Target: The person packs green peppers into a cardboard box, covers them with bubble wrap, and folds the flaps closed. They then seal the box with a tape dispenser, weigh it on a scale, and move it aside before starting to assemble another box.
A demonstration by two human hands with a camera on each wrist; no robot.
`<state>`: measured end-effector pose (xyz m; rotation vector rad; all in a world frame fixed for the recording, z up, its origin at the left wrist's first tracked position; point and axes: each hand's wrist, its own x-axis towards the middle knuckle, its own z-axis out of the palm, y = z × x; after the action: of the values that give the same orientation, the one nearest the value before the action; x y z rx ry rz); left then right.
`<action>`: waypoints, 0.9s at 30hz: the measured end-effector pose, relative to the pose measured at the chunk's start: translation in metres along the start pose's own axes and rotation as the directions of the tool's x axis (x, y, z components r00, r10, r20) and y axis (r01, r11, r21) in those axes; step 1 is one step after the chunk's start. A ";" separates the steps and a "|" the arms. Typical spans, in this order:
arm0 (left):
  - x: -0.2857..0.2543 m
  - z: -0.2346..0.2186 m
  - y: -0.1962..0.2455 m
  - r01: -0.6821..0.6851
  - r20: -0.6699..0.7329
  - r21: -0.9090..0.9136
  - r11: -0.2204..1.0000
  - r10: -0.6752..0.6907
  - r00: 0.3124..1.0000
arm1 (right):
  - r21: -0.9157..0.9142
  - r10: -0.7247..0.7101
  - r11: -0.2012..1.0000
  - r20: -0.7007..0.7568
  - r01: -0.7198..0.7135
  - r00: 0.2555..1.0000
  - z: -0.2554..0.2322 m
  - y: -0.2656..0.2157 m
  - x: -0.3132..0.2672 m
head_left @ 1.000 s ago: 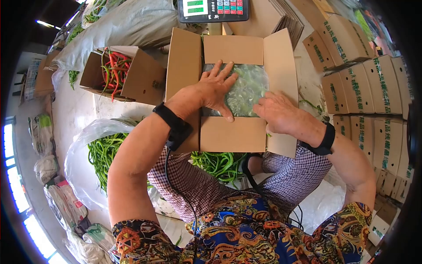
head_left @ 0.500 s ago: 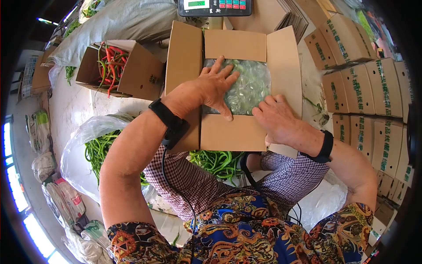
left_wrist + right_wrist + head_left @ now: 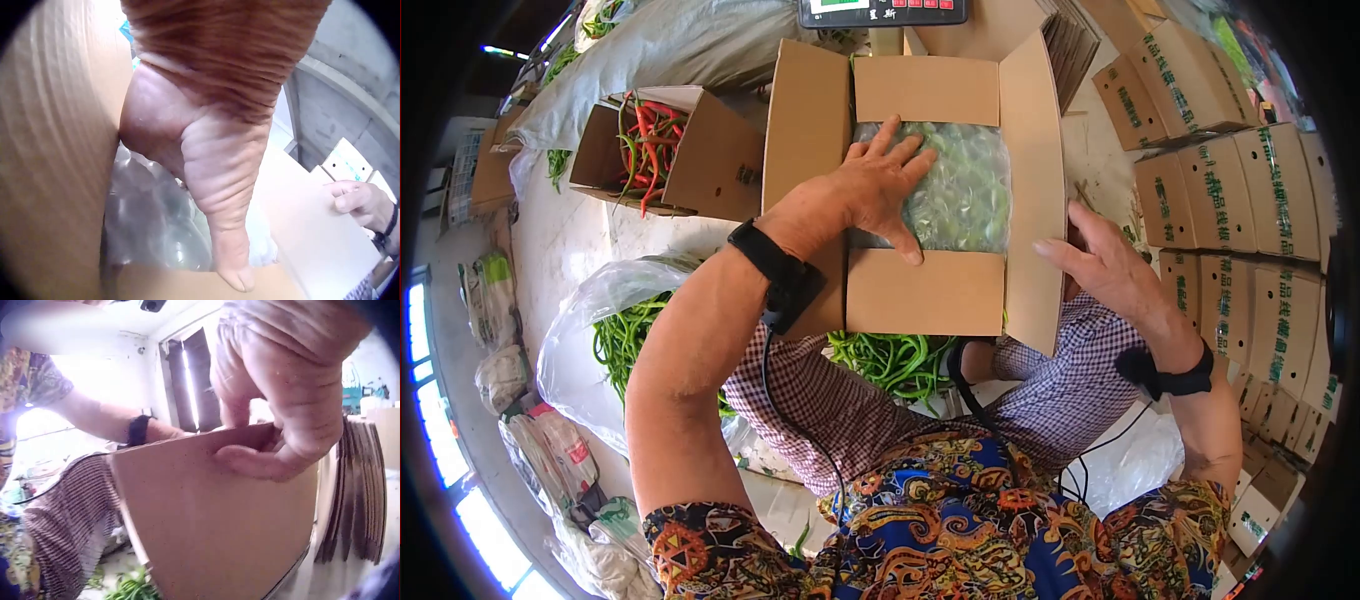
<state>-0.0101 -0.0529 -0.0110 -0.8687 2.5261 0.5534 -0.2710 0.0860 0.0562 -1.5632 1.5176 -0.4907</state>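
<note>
An upright cardboard box (image 3: 925, 295) has its four flaps spread, and clear bubble wrap (image 3: 965, 190) lies inside with green showing through. My left hand (image 3: 865, 195) rests flat on the wrap with its fingers spread. Its thumb reaches the fold of the near flap, as the left wrist view also shows. At the outer edge of the right flap (image 3: 1035, 200) is my right hand (image 3: 1110, 260). The thumb lies on the inner face and the fingers go behind, pinching the cardboard edge in the right wrist view.
Left of the box stands a smaller carton (image 3: 725, 165) of red peppers. Green peppers (image 3: 895, 365) lie below the box, with more in a clear plastic bag (image 3: 565, 350). A digital scale (image 3: 885, 12) and flattened cardboard (image 3: 1070, 50) are behind; printed cartons (image 3: 1260, 200) stack up at right.
My right hand has left the box's inner right corner and moved out to the right flap's outer edge, which it now grips. The left hand stays spread on the bubble wrap.
</note>
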 end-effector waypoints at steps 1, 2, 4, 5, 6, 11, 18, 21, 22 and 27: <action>-0.001 0.000 0.000 -0.001 0.004 0.001 1.000 0.001 1.000 | 0.051 0.148 0.987 0.071 -0.152 0.986 -0.004 -0.021 0.002; -0.001 0.000 0.000 -0.006 0.000 -0.009 1.000 0.006 1.000 | 0.088 0.287 0.949 0.148 -0.301 0.947 -0.007 -0.033 0.003; -0.002 -0.001 -0.001 -0.011 -0.004 -0.022 1.000 0.011 1.000 | 0.086 0.315 0.939 0.170 -0.333 0.934 -0.011 -0.037 0.004; -0.002 0.000 -0.002 -0.015 -0.016 -0.027 1.000 0.015 1.000 | 0.083 0.347 0.926 0.194 -0.368 0.918 -0.011 -0.036 0.004; -0.002 0.000 -0.001 -0.020 -0.026 -0.033 0.999 0.019 0.999 | 0.082 0.353 0.924 0.197 -0.374 0.915 -0.009 -0.033 0.002; -0.004 0.004 -0.005 -0.049 -0.057 -0.073 0.996 0.045 0.997 | -0.744 -0.401 0.655 -0.197 0.130 0.895 0.005 -0.039 -0.018; -0.049 0.003 0.028 -0.214 -0.192 -0.098 0.972 0.193 0.962 | -0.796 -0.319 0.437 0.298 0.419 0.900 0.018 -0.028 -0.015; -0.072 0.006 0.046 -0.261 -0.181 -0.119 0.958 0.237 0.954 | -0.743 -0.310 0.469 0.368 0.477 0.877 0.014 -0.024 0.006; -0.079 0.006 0.053 -0.279 -0.212 -0.114 0.953 0.251 0.944 | -0.690 -0.361 0.496 0.389 0.527 0.848 0.014 -0.020 0.016; -0.115 0.000 0.087 -0.523 -0.198 0.008 0.852 0.514 0.835 | -0.605 -0.104 0.622 0.565 0.497 0.819 0.022 -0.014 0.049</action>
<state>0.0168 0.0661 0.0659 -0.2349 2.9496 0.7216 -0.2368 0.0450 0.0419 -2.3859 1.0662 0.4121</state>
